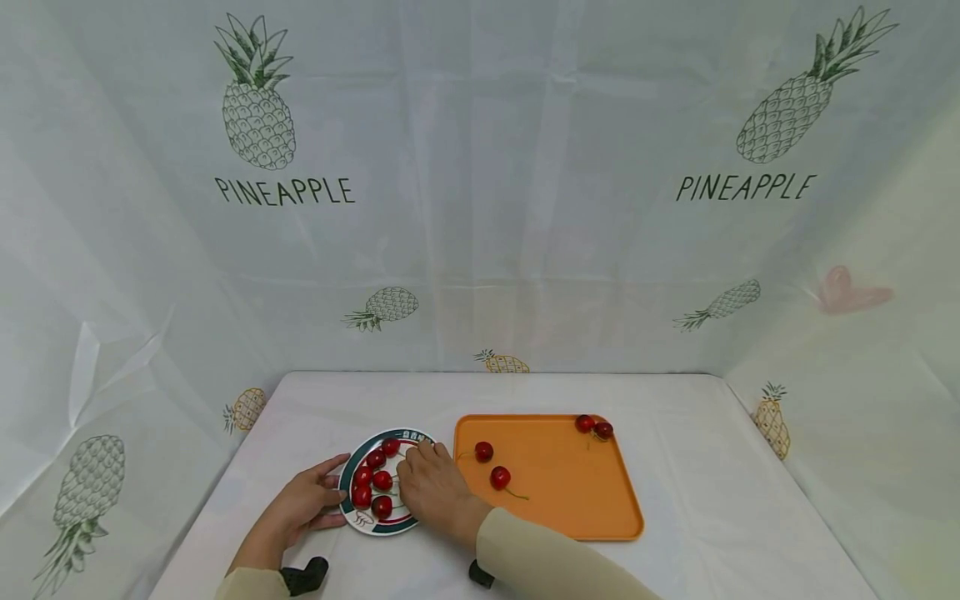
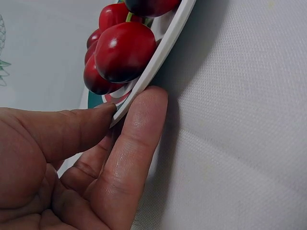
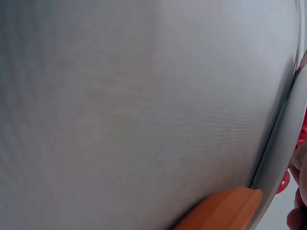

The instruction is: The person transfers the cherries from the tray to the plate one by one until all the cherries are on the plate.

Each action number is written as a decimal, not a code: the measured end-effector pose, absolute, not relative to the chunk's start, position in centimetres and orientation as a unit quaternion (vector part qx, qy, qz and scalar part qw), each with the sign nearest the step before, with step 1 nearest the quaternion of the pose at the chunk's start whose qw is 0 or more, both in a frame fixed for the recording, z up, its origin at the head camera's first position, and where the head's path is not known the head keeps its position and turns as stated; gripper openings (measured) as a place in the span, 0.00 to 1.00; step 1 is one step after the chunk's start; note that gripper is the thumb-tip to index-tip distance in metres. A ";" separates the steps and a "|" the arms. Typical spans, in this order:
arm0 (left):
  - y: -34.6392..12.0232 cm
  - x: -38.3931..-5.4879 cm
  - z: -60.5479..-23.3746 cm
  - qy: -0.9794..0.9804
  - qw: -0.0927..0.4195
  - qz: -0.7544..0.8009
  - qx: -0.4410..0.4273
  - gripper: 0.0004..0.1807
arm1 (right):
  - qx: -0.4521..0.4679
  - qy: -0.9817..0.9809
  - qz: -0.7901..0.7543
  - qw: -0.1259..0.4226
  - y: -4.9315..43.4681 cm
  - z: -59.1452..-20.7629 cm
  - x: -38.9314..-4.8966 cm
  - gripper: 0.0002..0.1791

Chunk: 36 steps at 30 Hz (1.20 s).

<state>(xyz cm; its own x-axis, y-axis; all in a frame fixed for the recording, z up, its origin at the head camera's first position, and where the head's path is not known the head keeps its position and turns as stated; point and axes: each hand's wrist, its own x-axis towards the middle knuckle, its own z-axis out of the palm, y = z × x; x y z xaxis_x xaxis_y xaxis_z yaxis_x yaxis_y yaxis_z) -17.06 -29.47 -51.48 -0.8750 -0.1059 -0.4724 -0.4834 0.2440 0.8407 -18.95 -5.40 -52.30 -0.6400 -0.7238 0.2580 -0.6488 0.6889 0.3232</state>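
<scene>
A round plate with a teal rim stands on the table, bearing several red cherries. My left hand grips its left edge; in the left wrist view, thumb and fingers pinch the white rim, close below a large cherry. Over the plate's right side is my right hand, fingers bent down among the cherries. Its fingertips are hidden in the head view. The right wrist view catches only part of the fingers at its right edge, beside a cherry; whether they hold one cannot be seen.
An orange tray lies right of the plate, under the right forearm's far side. On it are two cherries at the left and two more in the far right corner. A pineapple-print curtain hangs behind the white table.
</scene>
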 end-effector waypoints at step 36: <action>-29.4 -16.7 -50.9 0.773 0.171 0.580 -0.191 0.39 | 0.308 -0.928 -0.005 0.209 7.5 -49.7 -17.6 0.12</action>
